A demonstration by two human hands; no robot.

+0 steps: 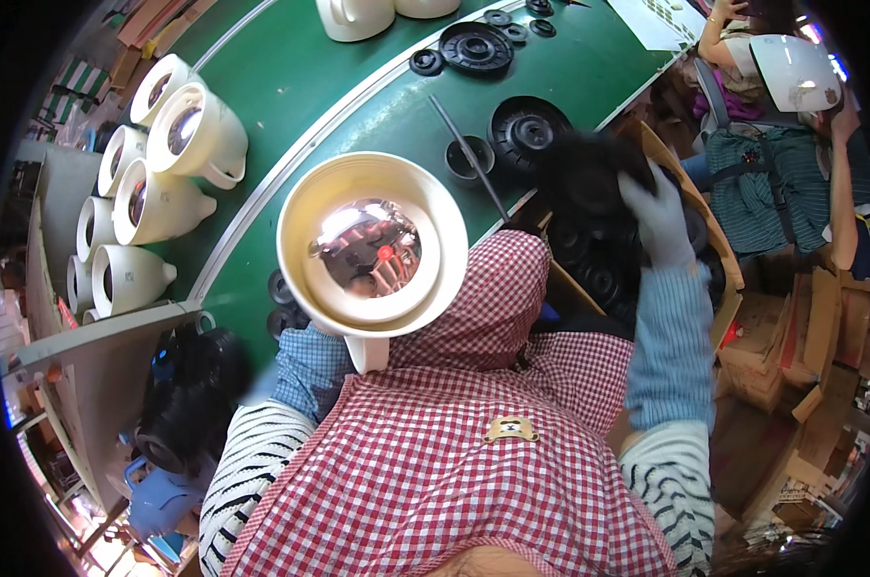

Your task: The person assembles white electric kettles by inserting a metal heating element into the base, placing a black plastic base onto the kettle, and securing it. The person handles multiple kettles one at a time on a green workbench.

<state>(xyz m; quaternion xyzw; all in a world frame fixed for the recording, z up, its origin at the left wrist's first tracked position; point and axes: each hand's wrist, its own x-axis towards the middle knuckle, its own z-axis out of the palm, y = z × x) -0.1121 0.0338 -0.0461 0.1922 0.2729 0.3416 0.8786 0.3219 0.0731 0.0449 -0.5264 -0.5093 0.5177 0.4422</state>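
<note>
A round cream vessel (382, 313) sits just toward ten o'clock of centre, its wide mouth turned to the camera, a mirror-bright liner (363, 245) inside and a short projection at six o'clock. Toward two o'clock, a motion-blurred black part (584, 178) hangs in the gloved right hand (658, 212).

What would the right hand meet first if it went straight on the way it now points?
The right hand would first meet the blurred black disc right in front of it; it may already be touching that, though blur and depth leave this unclear.
</note>
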